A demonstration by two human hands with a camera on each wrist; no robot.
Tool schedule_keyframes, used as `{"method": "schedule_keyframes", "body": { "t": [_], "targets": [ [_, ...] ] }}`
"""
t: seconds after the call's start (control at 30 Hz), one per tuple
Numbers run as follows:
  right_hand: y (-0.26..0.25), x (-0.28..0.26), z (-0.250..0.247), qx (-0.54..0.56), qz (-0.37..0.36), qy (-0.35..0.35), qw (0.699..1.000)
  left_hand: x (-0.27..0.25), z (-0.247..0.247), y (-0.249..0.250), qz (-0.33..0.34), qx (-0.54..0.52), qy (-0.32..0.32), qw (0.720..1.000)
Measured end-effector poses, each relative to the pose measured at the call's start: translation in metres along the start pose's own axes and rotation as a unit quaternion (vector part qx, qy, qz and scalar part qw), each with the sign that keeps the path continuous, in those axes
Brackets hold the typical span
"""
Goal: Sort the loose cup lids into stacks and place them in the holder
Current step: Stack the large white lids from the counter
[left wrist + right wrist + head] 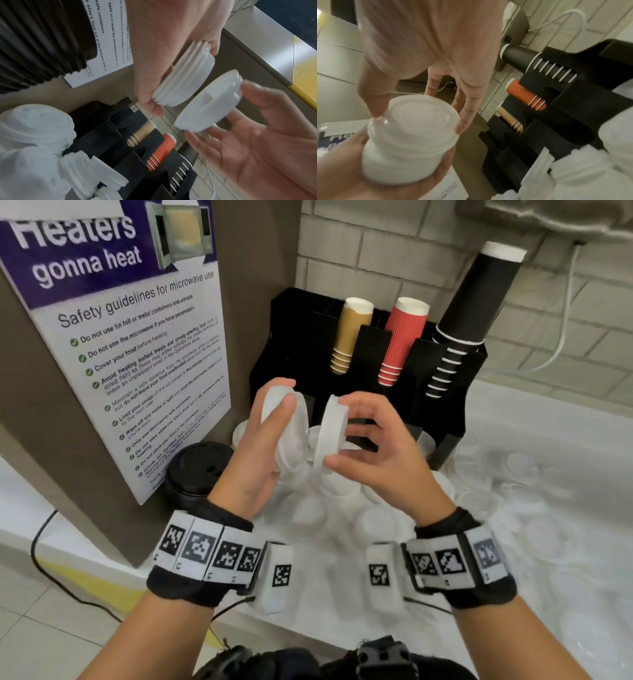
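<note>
Only the left wrist view showed the left hand [163,75] gripping a ridged lid stack [185,75]; the right hand [373,453] pinched one lid [330,433] beside it, before the black holder [445,412]; loose lids [342,508] littered the counter

A poster [137,344] is hanging on the brown panel beyond and to the left of the left hand [260,446], showing the white heading "Heaters gonna heat" on a purple band. Below it, "Safety guidelines for microwave use" is heading a ticked list, with "Do not use tin foil or metal containers and utensils" and "Cover your food before heating" reading clearly; the lower lines are blurring. In the left wrist view, fragments such as "safe containers" and "else's food out of the microwave" are showing on the same sheet.
</note>
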State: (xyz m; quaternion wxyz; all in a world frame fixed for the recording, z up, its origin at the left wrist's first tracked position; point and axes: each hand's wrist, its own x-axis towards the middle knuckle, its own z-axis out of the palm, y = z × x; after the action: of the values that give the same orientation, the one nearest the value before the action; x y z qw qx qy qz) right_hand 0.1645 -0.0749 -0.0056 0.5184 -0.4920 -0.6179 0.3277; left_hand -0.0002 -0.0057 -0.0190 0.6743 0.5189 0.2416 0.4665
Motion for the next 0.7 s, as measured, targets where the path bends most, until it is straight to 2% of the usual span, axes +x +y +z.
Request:
{"method": "schedule_keyframes", "body": {
  "t": [0.2,0.5,0.7],
  "targets": [
    [0.006,-0.007,0.026,0.016,-0.011,0.042,0.999,-0.003,0.006,-0.005,0.018,0.021,-0.035,0.999],
    [0.004,0.004,0.016,-0.014,-0.008,-0.007,1.0,-0.005,0.004,-0.001,-0.002,0.015,-0.082,0.997],
    [0.008,0.003,0.026,-0.008,-0.022,0.015,1.0,-0.005,0.004,-0.004,0.007,0.007,-0.072,0.997]
  ]
}}
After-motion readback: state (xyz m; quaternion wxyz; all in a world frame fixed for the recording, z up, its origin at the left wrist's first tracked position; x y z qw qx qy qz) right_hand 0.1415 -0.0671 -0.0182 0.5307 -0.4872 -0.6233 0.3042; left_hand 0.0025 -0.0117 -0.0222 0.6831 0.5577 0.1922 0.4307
